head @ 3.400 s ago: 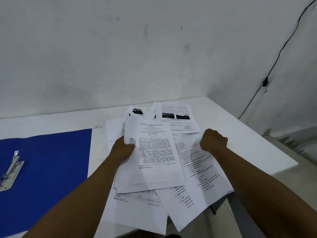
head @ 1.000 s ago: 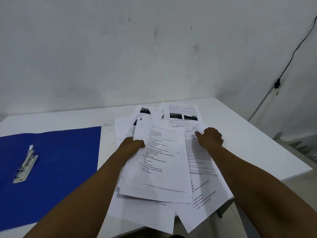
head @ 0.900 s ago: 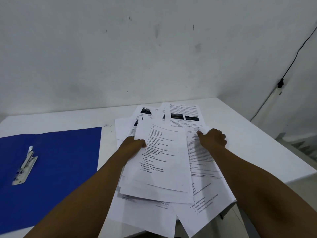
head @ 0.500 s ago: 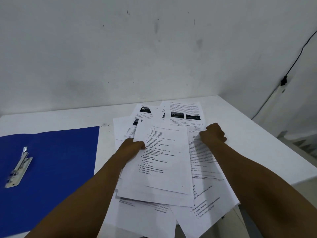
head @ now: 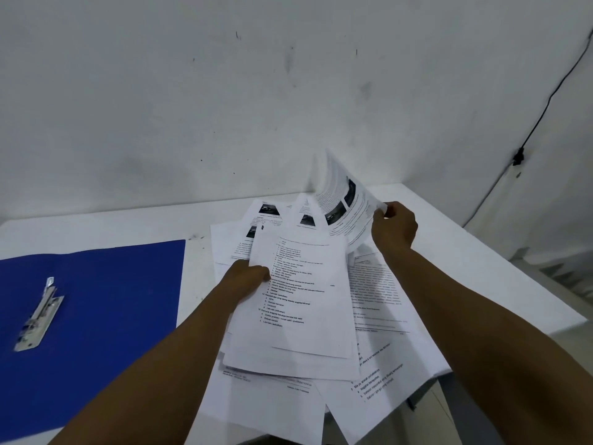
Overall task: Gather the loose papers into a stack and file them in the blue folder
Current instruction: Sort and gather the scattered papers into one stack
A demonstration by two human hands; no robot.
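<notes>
My right hand [head: 395, 228] pinches the near corner of a printed sheet [head: 345, 203] between thumb and closed fingers; the sheet curls upward and away from the fingertips, clear of the pile. My left hand [head: 249, 275] is closed on the left edge of the gathered stack [head: 301, 303], thumb on top, the other fingers hidden beneath the paper. Below and between both hands lie the remaining loose papers [head: 378, 316], fanned at differing angles on the white table [head: 449, 252]; several nearest my body overhang the table's front edge. Left of my left hand, well apart from the pile, the blue folder [head: 106, 316] lies open and flat, its metal fastener [head: 40, 316] on the inner face.

Judged risks: the lifted sheet, held by one corner only, may crease or tear if swung quickly onto the stack. The stack, gripped on one side, may splay as sheets are added. The overhanging papers could slide off the table if the pile is dragged or nudged.
</notes>
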